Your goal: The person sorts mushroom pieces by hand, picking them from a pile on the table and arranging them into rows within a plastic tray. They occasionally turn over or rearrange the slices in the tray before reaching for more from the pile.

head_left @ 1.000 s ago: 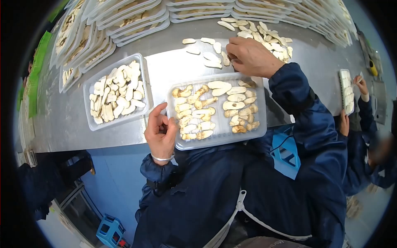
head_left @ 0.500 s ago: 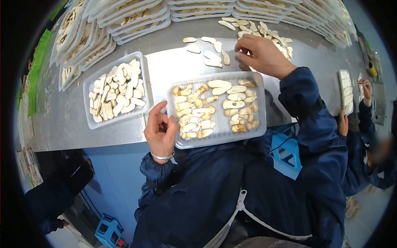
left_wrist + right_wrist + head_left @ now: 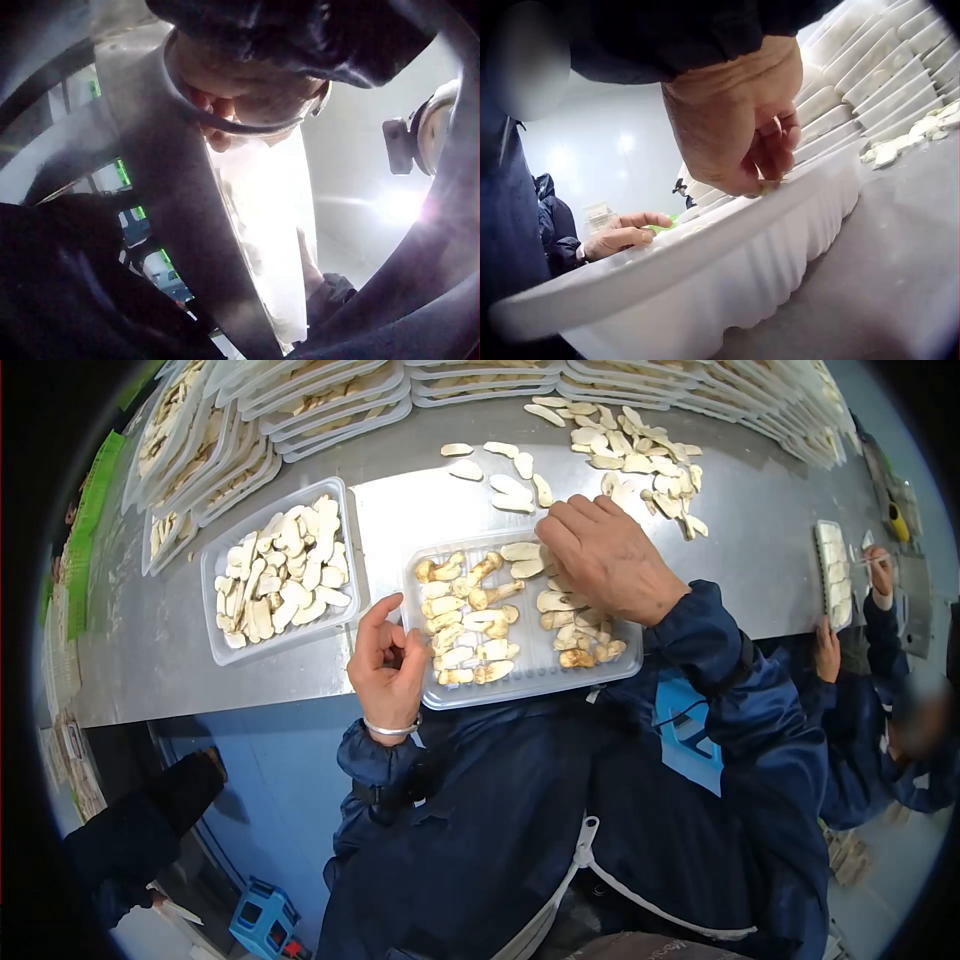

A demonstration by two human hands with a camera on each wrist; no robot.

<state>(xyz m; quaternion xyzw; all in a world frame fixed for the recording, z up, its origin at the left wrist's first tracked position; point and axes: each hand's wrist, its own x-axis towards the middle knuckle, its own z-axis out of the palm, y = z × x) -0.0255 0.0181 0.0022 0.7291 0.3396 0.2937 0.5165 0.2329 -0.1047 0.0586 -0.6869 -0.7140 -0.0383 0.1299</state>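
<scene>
In the head view, a clear plastic tray [image 3: 530, 685] holds sliced mushrooms [image 3: 493, 596] laid in two columns. My right hand [image 3: 610, 555] is over its upper right part, hiding some slices there. The right wrist view shows a small piece of mushroom slice [image 3: 767, 186] pinched between that hand's thumb and fingertips, just above the tray rim. My left hand [image 3: 387, 665], with a bracelet at the wrist, rests at the tray's left rim, fingers loosely bent, thumb and index finger apart. Glare washes out the tray in the left wrist view.
To the left stands another tray [image 3: 345, 540] heaped with slices. Loose slices [image 3: 512, 490] and a larger pile [image 3: 640, 450] lie on the metal table [image 3: 400, 470]. Stacked filled trays [image 3: 340, 420] line the back. At the right, another person's hand [image 3: 878, 570] works by a narrow tray.
My right hand has moved from the loose slices and pile at the back down over the tray's upper right part. My left hand has stayed at the left rim.
</scene>
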